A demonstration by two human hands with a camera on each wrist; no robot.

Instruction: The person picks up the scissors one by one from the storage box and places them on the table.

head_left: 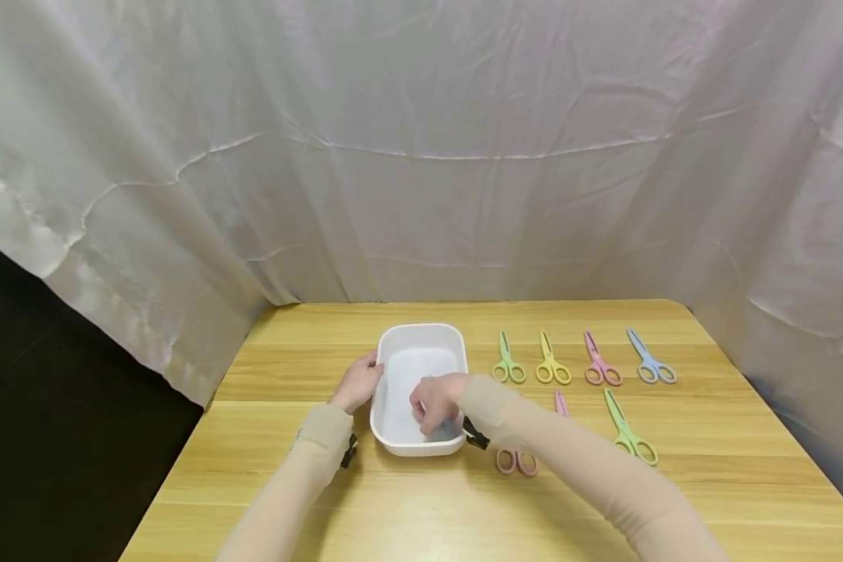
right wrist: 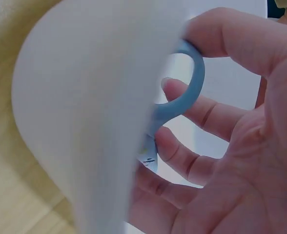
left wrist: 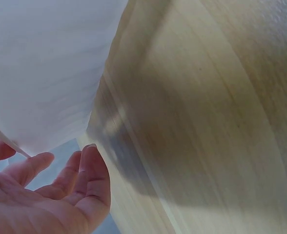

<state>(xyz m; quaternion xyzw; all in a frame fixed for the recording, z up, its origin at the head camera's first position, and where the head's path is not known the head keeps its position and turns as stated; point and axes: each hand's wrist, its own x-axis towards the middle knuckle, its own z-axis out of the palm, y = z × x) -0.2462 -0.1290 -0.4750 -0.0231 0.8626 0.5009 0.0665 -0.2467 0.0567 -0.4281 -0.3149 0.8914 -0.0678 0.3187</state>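
Observation:
A white rectangular tub stands on the wooden table in the head view. My left hand grips its left side, thumb over the rim and fingers along the outer wall. Inside the tub's near right part is my right hand, fingers curled. The right wrist view has blue scissors by one handle ring, between the thumb and fingers of that hand. The tub's blurred wall hides the rest of the scissors.
Right of the tub lie green, yellow, pink and blue scissors in a row. Nearer are larger green scissors. Pink handles and a pink blade show around my right forearm. A grey curtain hangs behind.

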